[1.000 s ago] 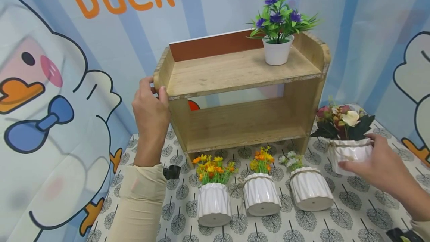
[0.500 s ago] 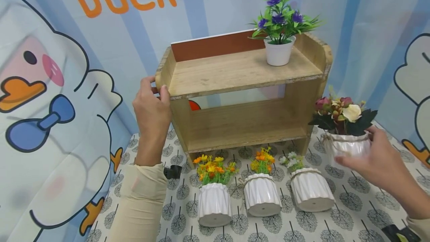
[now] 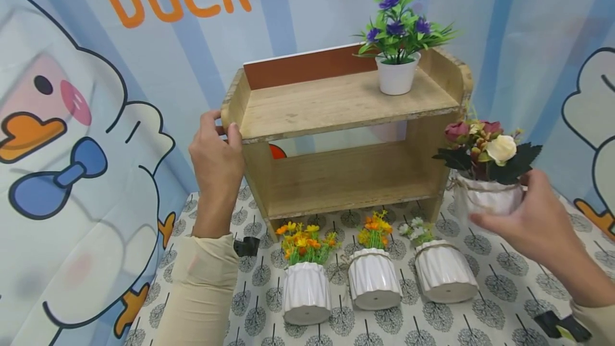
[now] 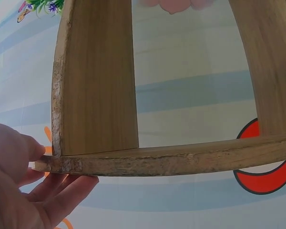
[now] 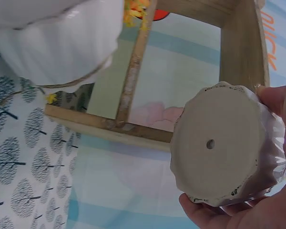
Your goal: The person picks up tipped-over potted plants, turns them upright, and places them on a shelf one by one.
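My left hand (image 3: 216, 167) grips the upper left side of a two-tier wooden shelf (image 3: 346, 101); in the left wrist view its thumb and fingers (image 4: 71, 193) pinch the board's end. On the right, my right hand (image 3: 548, 228) holds a white ceramic flowerpot (image 3: 487, 196) by its side, raised beside the shelf's right panel. Dark red and cream roses with dark leaves (image 3: 495, 151) fill that pot. From below, the right wrist view shows the pot's base (image 5: 219, 148) with a small hole in it. A small white pot with a purple-flowered plant (image 3: 396, 73) stands on the top tier's right.
Three white ribbed pots stand before the shelf: one with orange and yellow flowers (image 3: 307, 292), another with orange flowers (image 3: 375, 279), and one with small white flowers (image 3: 446, 271). A tree-print cloth (image 3: 259, 292) covers the table. Behind hangs a duck-print curtain (image 3: 312, 4).
My right hand has lifted the pot of roses and carried it leftward, closer to the shelf's right panel. The left hand keeps its place on the shelf.
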A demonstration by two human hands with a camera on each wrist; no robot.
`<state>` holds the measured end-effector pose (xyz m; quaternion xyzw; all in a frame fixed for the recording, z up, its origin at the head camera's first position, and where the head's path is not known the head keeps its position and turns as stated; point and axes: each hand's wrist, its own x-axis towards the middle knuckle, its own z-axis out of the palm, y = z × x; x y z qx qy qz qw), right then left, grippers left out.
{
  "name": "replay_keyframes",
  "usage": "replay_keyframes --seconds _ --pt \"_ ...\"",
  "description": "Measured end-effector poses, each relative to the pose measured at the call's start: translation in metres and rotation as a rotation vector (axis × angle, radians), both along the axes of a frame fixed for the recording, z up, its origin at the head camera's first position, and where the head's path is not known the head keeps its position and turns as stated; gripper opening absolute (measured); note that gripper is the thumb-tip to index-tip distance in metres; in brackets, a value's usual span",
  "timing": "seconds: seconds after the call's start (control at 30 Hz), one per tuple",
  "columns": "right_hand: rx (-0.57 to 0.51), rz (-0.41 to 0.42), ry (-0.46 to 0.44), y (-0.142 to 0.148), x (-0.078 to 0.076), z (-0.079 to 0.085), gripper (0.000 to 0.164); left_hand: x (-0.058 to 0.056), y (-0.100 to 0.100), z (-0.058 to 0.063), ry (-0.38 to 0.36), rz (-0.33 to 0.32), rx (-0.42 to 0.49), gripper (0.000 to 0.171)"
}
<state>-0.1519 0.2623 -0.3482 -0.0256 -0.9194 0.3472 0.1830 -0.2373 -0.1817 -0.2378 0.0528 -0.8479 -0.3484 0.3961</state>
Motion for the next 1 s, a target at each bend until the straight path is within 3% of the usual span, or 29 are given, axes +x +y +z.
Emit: replay_keyframes --seconds 0.27,0.6,1.0 --pt "-0.014 0.005 0.012 -0.011 -0.001 0.015 0.102 0.0 -0.001 -0.001 -0.001 -0.007 0.002 0.037" --pt "-0.065 0.066 0.09 -0.025 -0.005 0.04 0.111 0.0 0.0 -0.001 0.011 -0.003 -0.015 0.035" --pt "-0.116 0.127 0.173 -0.038 -0.008 0.049 0.117 -0.002 -0.002 -0.002 0.035 -0.009 -0.036 0.035"
